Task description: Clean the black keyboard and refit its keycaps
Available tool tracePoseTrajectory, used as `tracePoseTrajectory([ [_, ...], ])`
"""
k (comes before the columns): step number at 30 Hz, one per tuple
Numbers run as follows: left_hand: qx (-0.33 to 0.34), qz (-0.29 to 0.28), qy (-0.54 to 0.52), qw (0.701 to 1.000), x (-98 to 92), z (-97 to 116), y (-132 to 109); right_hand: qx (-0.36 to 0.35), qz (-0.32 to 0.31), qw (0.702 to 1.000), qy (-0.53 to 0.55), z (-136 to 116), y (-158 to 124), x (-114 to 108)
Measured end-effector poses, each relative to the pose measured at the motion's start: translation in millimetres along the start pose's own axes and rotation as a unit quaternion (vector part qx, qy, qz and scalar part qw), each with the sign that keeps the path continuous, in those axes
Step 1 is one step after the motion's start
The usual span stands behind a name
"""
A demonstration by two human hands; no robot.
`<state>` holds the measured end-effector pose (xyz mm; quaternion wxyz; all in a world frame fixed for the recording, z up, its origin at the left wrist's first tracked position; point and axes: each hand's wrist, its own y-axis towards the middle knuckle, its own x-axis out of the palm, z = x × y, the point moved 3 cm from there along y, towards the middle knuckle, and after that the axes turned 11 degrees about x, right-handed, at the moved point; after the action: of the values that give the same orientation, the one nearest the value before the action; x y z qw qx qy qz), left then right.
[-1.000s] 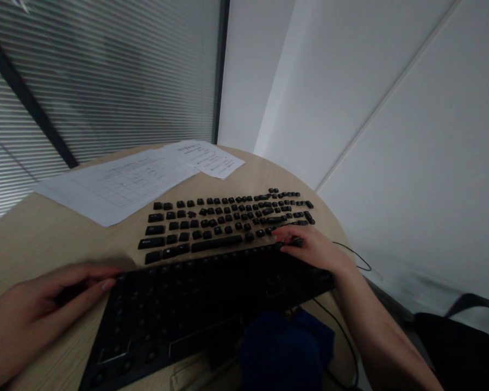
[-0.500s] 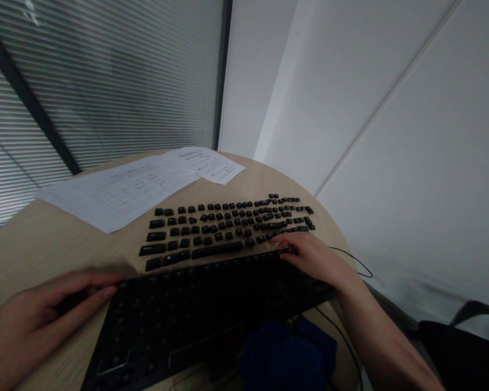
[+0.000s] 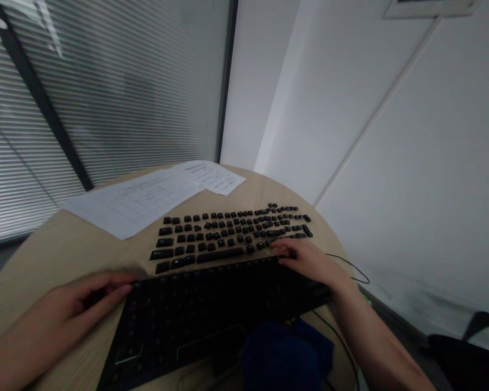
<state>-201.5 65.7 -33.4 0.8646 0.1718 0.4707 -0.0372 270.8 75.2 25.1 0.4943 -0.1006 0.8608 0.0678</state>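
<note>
A black keyboard base (image 3: 195, 309) with its keycaps off lies on the near part of the table, slightly askew. My left hand (image 3: 81, 309) pinches its far left corner between thumb and fingers. At the far edge, right of the middle, my right hand (image 3: 305, 258) has its fingers curled over the base, the index fingertip close to the nearest loose keycaps. Just beyond the base, black keycaps (image 3: 224, 231) lie in rows in a keyboard layout, with the long space bar (image 3: 220, 254) in the nearest row.
Printed sheets (image 3: 138, 198) lie at the back left of the round wooden table (image 3: 264, 190). Dark blue cloth (image 3: 285, 355) is at the near edge, beside a black cable (image 3: 338, 334). Walls and a blinds-covered window stand behind; a black chair (image 3: 464, 353) is at right.
The view has tilted up a little, so the table's contents sit slightly lower and further right on the left side. Both hands keep their places on the keyboard base.
</note>
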Motion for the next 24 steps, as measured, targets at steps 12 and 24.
tracePoseTrajectory([
  [12, 0.018, -0.060, -0.103, 0.993, -2.0, 20, 4, -0.027, 0.112, 0.978, -0.175, 23, 120, -69],
  [24, 0.030, -0.058, -0.112, 0.992, -13.3, 47, 4, 0.070, 0.020, 0.964, -0.256, 72, 212, -43],
])
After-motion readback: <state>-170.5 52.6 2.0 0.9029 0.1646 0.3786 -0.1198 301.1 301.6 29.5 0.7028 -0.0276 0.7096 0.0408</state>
